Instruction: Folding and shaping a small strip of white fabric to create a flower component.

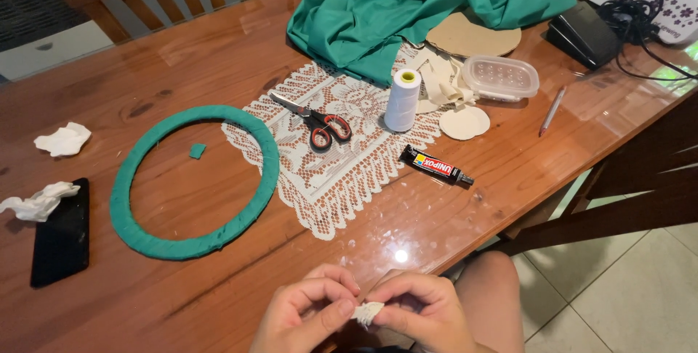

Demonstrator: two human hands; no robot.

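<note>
Both hands meet at the near edge of the table (218,47), just off its rim. The left hand (302,313) and the right hand (425,313) are curled almost closed, thumbs and fingertips pinching a small wad of white tissue (367,312) between them; each has a grip on one side of it.

Further in from the near edge lies a green fabric-covered ring (273,160), flat on the wood, with a small green scrap (197,151) inside it. The ring's right side touches a white lace mat (342,178) in the middle of the table. On the mat lie scissors (314,119) with red and black handles, and a spool of white thread (402,100) stands upright. A black tube of glue (435,165) lies just beside the mat's right edge.

Toward the far edge is a heap of green cloth (407,0), with cardboard cut-outs (465,122) and a clear plastic box (500,77) near it. A pen (552,110) lies toward the right edge. At the left edge are a black phone (62,240) and two crumpled tissues (64,138), one resting on the phone's corner.
</note>
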